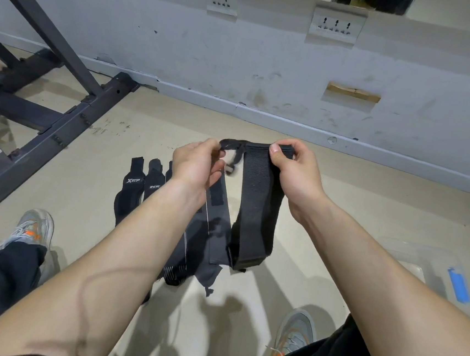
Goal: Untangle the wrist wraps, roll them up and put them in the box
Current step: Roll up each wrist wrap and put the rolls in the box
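A black wrist wrap (255, 205) hangs doubled in the air in front of me. My right hand (294, 175) pinches its top edge between thumb and curled fingers. My left hand (197, 165) pinches the thin black loop (232, 144) at the wrap's top left end. Below, several more black wrist wraps (141, 189) lie on the floor, partly hidden by my left forearm; two show white lettering. A clear plastic box (420, 264) with a blue clip sits on the floor at the right, behind my right forearm.
A dark metal rack frame (61, 121) stands on the floor at the left. The grey wall (268, 60) with sockets runs across the back. My two grey shoes (33, 230) rest on the beige floor at either side.
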The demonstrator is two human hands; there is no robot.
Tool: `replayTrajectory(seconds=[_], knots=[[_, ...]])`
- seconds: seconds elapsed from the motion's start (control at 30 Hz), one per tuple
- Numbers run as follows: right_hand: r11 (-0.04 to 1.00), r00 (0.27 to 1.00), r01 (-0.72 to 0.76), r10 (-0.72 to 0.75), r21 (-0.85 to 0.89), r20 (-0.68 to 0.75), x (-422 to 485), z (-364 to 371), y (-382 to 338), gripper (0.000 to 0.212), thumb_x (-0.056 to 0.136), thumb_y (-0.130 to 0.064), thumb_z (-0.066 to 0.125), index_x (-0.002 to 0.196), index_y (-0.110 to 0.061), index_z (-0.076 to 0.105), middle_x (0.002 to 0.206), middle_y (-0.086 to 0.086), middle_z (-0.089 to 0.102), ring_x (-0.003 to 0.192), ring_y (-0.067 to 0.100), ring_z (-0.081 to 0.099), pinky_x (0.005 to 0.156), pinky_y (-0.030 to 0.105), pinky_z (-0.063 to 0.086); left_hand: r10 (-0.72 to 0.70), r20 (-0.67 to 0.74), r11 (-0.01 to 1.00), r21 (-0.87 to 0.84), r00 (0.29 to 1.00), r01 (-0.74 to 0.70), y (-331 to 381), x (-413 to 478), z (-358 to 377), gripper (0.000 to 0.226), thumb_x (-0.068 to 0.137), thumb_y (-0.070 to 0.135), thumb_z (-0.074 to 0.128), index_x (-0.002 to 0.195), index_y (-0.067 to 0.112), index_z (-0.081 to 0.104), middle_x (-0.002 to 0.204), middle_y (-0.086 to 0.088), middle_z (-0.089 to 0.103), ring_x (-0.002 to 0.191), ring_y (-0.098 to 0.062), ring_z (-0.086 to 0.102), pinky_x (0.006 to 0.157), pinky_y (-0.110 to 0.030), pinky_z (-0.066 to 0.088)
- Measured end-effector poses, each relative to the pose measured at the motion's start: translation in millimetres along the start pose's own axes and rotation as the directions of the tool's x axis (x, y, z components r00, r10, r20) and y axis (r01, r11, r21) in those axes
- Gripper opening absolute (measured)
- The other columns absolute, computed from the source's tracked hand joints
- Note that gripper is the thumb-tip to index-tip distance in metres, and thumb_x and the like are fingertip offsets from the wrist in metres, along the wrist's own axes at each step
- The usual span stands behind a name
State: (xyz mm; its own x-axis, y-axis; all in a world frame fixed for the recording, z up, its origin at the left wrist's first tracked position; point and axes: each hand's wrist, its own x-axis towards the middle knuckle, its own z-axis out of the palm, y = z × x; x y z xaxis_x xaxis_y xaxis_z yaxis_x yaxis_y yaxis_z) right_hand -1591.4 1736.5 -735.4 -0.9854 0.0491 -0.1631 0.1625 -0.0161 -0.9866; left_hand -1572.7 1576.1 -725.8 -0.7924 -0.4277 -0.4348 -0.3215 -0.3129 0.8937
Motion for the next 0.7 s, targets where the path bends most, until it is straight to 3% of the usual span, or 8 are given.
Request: replayTrajectory(seconds=[0.07,0.13,0.2,0.27,0.33,0.43,0.57,0.7], knots=[[1.0,0.999,0.019,-0.019,-0.003,-0.029,3.7,-5.8,-2.1,0.001,0.101,-0.02,0.062,0.101,-0.02,0.063,0.089,-0.003,0.063,0.076,0.01,0.059,0.064,0.017,0.046,0.036,-0.016,0.996,0.078,0.999,-0.035,0.8,2.5,-4.5,0.025,0.091,0.0,0.064,0.082,0.02,0.051,0.089,-0.004,0.065,0.07,-0.015,0.062,0.06,-0.022,0.05],[0.996,0.998,0.061,-0.061,-0.058,0.003,6.4,-10.6,-3.6,0.003,0.1,-0.02,0.063,0.098,-0.022,0.063,0.091,-0.005,0.064,0.081,0.01,0.059,0.071,0.021,0.045,0.258,0.029,0.944,0.204,0.966,-0.259,1.2,1.6,-7.2,0.022,0.092,0.001,0.065,0.092,0.022,0.055,0.101,0.001,0.066,0.082,-0.011,0.063,0.07,-0.019,0.051],[0.989,0.993,0.096,-0.088,-0.11,0.073,5.4,-11.2,-4.6,0.008,0.099,-0.019,0.064,0.094,-0.024,0.064,0.089,-0.007,0.063,0.081,0.008,0.059,0.072,0.02,0.044,0.471,0.203,0.799,0.314,0.858,-0.513,5.1,-2.7,-7.3,0.019,0.095,0.014,0.068,0.11,0.026,0.064,0.114,0.01,0.068,0.101,-0.001,0.062,0.082,-0.013,0.047],[0.986,0.985,0.112,-0.094,-0.122,0.142,2.7,-7.1,-5.4,0.009,0.099,-0.017,0.065,0.092,-0.024,0.063,0.085,-0.008,0.063,0.077,0.006,0.058,0.07,0.017,0.044,0.497,0.415,0.674,0.368,0.762,-0.64,9.3,-6.0,-5.1,0.022,0.096,0.022,0.07,0.117,0.03,0.067,0.118,0.015,0.069,0.113,0.0,0.06,0.084,-0.012,0.049],[0.986,0.981,0.117,-0.096,-0.12,0.172,0.3,-3.6,-6.4,0.01,0.099,-0.016,0.064,0.092,-0.023,0.063,0.085,-0.007,0.062,0.075,0.004,0.058,0.067,0.014,0.044,0.459,0.484,0.627,0.417,0.745,-0.658,8.8,-3.7,-2.7,0.012,0.094,0.022,0.072,0.102,0.03,0.073,0.1,0.016,0.075,0.1,0.0,0.067,0.084,-0.023,0.055],[0.988,0.983,0.106,-0.087,-0.111,0.163,0.1,-2.9,-7.8,0.01,0.1,-0.015,0.063,0.092,-0.021,0.062,0.085,-0.007,0.062,0.074,0.003,0.057,0.065,0.012,0.044,0.475,0.422,0.63,0.449,0.772,-0.633,4.4,0.9,-1.2,0.012,0.089,0.026,0.078,0.082,0.031,0.07,0.081,0.014,0.074,0.079,-0.004,0.069,0.077,-0.032,0.056],[0.994,0.989,0.062,-0.05,-0.085,0.139,1.2,-5.3,-6.4,0.011,0.101,-0.016,0.061,0.092,-0.022,0.062,0.085,-0.006,0.062,0.076,0.007,0.058,0.068,0.018,0.044,0.45,0.44,0.596,0.501,0.777,-0.628,3.2,-1.3,-2.6,0.023,0.081,0.031,0.086,0.082,0.032,0.064,0.083,0.012,0.07,0.072,-0.001,0.061,0.069,-0.016,0.045],[0.995,0.99,0.046,-0.034,-0.086,0.134,1.3,-7.1,-6.6,0.011,0.102,-0.016,0.06,0.092,-0.021,0.061,0.085,-0.006,0.061,0.076,0.009,0.057,0.069,0.022,0.044,0.376,0.459,0.673,0.462,0.805,-0.577,6.8,0.4,-3.6,0.013,0.089,0.024,0.08,0.088,0.017,0.069,0.078,0.003,0.074,0.068,-0.009,0.067,0.071,-0.022,0.052]])
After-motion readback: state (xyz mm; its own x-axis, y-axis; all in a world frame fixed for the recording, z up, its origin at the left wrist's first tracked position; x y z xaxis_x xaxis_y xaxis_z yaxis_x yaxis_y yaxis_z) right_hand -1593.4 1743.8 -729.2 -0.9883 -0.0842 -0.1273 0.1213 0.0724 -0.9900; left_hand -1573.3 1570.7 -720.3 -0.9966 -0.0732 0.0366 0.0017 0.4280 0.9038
